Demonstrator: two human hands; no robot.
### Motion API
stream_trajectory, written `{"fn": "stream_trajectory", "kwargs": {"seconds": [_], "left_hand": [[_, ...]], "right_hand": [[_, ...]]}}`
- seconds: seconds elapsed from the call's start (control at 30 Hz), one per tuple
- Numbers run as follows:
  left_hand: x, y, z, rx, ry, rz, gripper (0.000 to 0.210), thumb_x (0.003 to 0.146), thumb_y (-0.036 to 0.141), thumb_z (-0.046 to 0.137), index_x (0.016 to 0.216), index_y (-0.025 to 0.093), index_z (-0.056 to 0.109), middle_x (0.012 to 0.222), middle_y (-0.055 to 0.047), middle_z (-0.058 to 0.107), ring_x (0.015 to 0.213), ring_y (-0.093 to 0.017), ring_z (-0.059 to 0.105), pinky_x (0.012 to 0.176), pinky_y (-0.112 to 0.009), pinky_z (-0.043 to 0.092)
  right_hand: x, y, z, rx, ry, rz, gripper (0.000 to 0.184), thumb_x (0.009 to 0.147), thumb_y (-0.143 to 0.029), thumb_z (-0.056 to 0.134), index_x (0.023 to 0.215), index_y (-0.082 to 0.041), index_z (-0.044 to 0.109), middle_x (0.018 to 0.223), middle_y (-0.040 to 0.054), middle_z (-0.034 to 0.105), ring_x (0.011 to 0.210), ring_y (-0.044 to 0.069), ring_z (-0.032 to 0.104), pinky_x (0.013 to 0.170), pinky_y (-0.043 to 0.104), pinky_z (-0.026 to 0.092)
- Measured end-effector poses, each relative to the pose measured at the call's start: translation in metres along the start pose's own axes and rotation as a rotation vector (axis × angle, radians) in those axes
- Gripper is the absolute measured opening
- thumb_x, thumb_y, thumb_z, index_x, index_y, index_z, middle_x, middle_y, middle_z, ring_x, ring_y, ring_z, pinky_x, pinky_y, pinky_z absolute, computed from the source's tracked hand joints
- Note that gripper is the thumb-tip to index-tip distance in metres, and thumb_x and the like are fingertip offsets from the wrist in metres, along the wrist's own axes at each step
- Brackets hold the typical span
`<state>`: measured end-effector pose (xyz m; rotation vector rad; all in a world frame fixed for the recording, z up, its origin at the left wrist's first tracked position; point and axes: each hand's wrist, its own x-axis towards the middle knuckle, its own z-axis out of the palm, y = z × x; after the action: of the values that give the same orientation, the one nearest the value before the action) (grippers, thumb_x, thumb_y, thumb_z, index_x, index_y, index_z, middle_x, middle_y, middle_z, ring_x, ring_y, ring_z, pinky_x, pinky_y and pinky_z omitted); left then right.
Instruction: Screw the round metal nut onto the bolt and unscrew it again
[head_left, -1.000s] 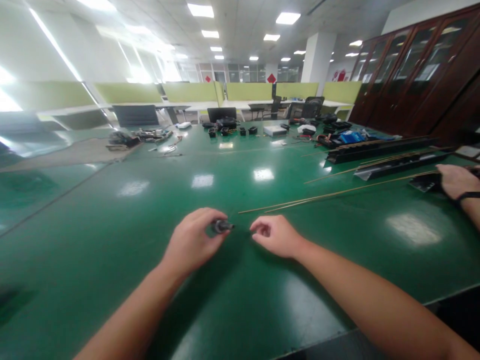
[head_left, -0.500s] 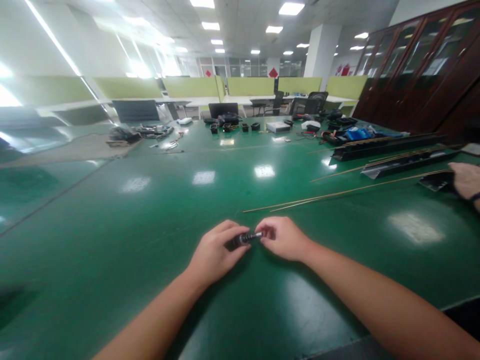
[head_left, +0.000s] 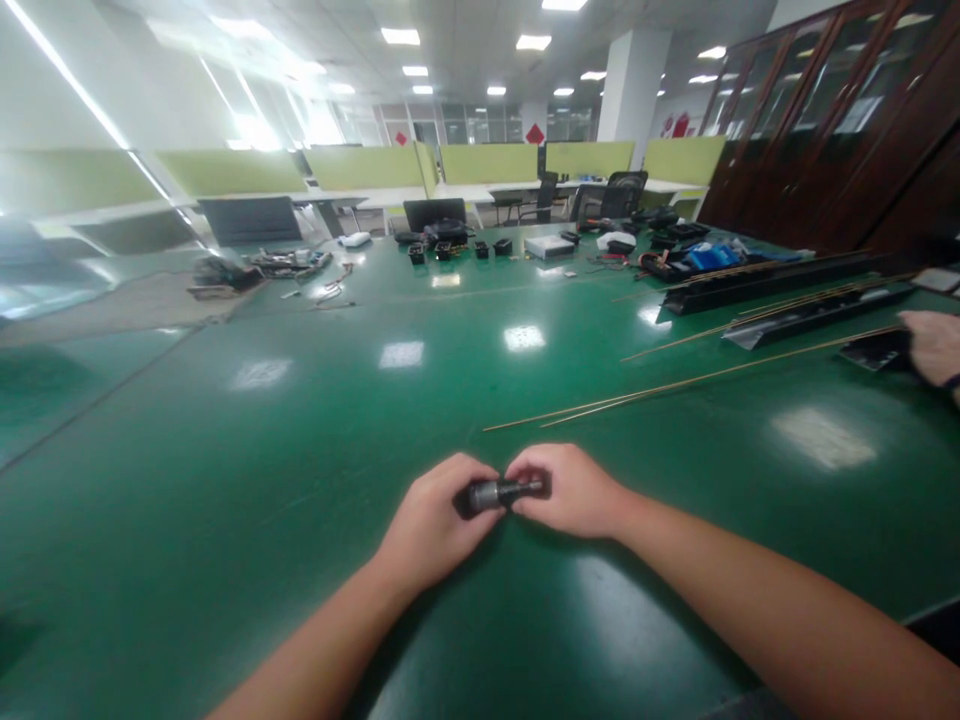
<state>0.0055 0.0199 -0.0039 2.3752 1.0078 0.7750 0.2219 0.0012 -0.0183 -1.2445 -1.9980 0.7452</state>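
Just above the green tabletop, my left hand [head_left: 439, 515] wraps round the thick rear part of a short dark cylindrical tool [head_left: 489, 495]. The tool has a grey band and narrows to a thin metal tip that points right. My right hand [head_left: 566, 490] curls round the narrow front part, with thumb and fingers closed at its sides; the tip shows inside the curl. My palms and the underside of the tool are hidden, and its exact kind is too blurred to tell.
Thin brass-coloured rods [head_left: 600, 401] lie ahead of my hands, beside black metal channels [head_left: 772, 280] on the right. Another person's hand [head_left: 934, 345] rests at the right edge on a black channel piece [head_left: 874, 350]. Small black boxes [head_left: 481, 249] and a white device [head_left: 549, 246] stand farther back.
My right hand has closed in on the tool's front part, and the two hands are nearer each other. The tool has turned closer to level. The view has shifted slightly.
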Motion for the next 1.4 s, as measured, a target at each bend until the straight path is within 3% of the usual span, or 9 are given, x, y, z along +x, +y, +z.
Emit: {"fn": "stream_trajectory", "kwargs": {"seconds": [0.17, 1.4], "left_hand": [[-0.0018, 0.0009, 0.0000, -0.039, -0.032, -0.015, 0.018, 0.079, 0.018, 0.070, 0.095, 0.024, 0.065, 0.092, 0.000, 0.066, 0.084, -0.015, 0.061, 0.076, -0.026, 0.046], [-0.0024, 0.0063, -0.0001, -0.048, 0.041, -0.021, 0.015, 0.079, 0.027, 0.072, 0.093, 0.022, 0.068, 0.087, -0.002, 0.068, 0.079, -0.015, 0.063, 0.072, -0.026, 0.048]], "right_hand": [[-0.0004, -0.0010, 0.0020, 0.022, -0.011, -0.011, 0.022, 0.070, -0.018, 0.073, 0.092, -0.019, 0.072, 0.080, -0.0001, 0.068, 0.070, 0.014, 0.059, 0.064, 0.023, 0.044], [-0.0052, -0.0084, 0.0018, 0.079, 0.011, -0.057, 0.024, 0.074, -0.014, 0.070, 0.096, -0.021, 0.068, 0.089, 0.0011, 0.070, 0.079, 0.016, 0.062, 0.072, 0.025, 0.047]]}}
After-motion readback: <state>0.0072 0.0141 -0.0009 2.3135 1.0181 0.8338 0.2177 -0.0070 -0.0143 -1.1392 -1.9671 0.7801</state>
